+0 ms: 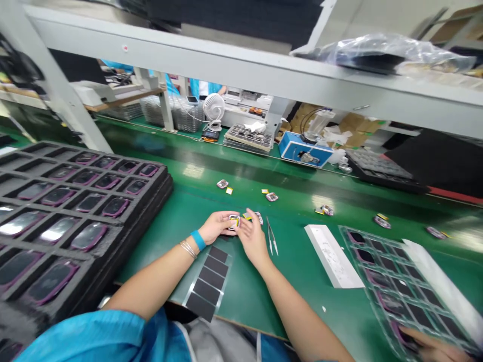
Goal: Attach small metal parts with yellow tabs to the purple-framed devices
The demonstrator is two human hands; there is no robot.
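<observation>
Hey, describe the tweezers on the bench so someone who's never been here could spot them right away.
Start at the green workbench and find the person's right hand at its centre. Just to that hand's right, before the long white strip, lie the tweezers: slim, bare metal, lying by themselves, with two legs that spread toward the person.

No legible text, labels, brands or numbers anywhere in view.
</observation>
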